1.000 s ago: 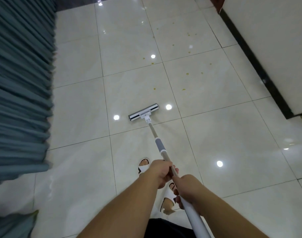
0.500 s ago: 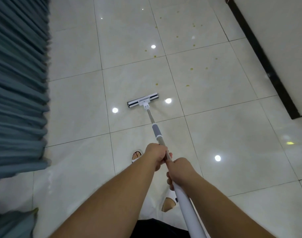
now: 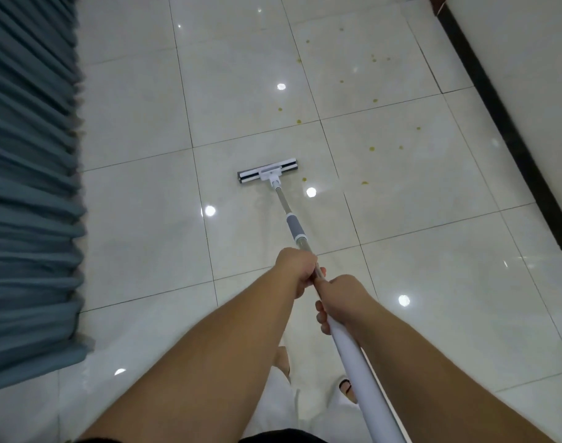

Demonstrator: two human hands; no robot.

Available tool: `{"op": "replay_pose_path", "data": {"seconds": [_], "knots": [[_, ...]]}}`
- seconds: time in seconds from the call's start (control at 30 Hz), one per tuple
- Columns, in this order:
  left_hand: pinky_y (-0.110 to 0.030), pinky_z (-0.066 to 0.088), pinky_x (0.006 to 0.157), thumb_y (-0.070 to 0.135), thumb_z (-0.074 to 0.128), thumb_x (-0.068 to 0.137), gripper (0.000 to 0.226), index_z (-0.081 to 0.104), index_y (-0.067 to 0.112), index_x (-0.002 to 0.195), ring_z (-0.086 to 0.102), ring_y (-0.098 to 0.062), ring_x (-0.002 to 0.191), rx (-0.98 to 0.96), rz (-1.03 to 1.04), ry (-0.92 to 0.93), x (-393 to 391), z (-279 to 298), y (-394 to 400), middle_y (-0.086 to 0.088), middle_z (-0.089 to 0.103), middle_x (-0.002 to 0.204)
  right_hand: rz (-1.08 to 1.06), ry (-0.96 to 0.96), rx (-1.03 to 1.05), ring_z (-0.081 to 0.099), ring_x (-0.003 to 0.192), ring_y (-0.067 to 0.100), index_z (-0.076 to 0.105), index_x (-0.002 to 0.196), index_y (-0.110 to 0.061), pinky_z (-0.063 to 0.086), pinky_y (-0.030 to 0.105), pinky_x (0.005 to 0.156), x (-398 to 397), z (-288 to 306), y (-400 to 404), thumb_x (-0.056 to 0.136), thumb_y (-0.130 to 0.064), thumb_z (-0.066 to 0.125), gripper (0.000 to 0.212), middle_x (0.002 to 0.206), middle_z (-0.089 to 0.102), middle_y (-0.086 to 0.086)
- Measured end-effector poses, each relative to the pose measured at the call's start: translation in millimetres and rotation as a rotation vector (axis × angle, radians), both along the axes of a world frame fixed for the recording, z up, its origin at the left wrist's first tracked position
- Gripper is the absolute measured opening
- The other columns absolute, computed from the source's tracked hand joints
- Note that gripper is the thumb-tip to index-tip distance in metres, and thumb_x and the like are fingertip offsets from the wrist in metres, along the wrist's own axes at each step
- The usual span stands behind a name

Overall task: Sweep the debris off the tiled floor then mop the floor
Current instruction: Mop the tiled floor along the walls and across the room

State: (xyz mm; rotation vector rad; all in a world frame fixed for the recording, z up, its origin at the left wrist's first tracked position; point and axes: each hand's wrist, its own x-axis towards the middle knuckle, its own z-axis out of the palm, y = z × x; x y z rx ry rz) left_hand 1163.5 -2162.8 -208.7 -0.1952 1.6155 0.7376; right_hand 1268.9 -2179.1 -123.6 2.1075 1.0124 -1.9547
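Mop (image 3: 267, 174) head lies flat on the floor (image 3: 433, 282), just left of the nearest debris (image 3: 304, 179); more specks scatter beyond toward the wall (image 3: 529, 75). Left hand (image 3: 297, 270) and right hand (image 3: 343, 298) have fingers wrapped tight around the pole (image 3: 353, 362), nearly touching. Judgement: keep the head flat, angle it right, overlap passes, and gather specks without flicking them.

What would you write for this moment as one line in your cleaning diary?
stage: mopping | left hand: grips mop pole | right hand: grips pole behind it | mop head: flat on floor | yellow specks: ahead, right
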Motion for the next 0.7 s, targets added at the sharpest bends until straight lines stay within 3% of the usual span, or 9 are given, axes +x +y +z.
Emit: {"op": "replay_pose_path", "data": {"seconds": [0.3, 0.53, 0.7], "knots": [[-0.026, 0.058, 0.052, 0.003, 0.05, 0.099, 0.023, 0.055, -0.004, 0.12, 0.067, -0.021, 0.061, 0.004, -0.059, 0.0, -86, 3, 94, -0.018, 0.064, 0.101, -0.029, -0.001, 0.004, 0.046, 0.037, 0.019, 0.053, 0.085, -0.004, 0.042, 0.024, 0.042, -87, 5, 92, 0.103, -0.037, 0.051, 0.039, 0.067, 0.052, 0.014], [-0.035, 0.061, 0.077, 0.004, 0.048, 0.099, 0.02, 0.057, -0.003, 0.116, 0.068, -0.021, 0.065, -0.028, -0.06, 0.001, -137, -6, 187, -0.015, 0.066, 0.087, -0.002, 0.009, 0.001, 0.045, 0.035, 0.019, 0.051, 0.082, -0.004, 0.042, 0.024, 0.041, -137, -7, 186, 0.103, -0.039, 0.051, 0.041, 0.066, 0.051, 0.015], [-0.028, 0.058, 0.055, 0.007, 0.05, 0.101, 0.022, 0.059, -0.002, 0.118, 0.07, -0.02, 0.069, -0.069, -0.06, 0.051, -184, -2, 263, -0.014, 0.066, 0.093, 0.034, 0.032, -0.01, 0.045, 0.032, 0.018, 0.058, 0.092, -0.001, 0.041, 0.023, 0.039, -184, -12, 263, 0.104, -0.037, 0.048, 0.039, 0.066, 0.052, 0.015]]}}
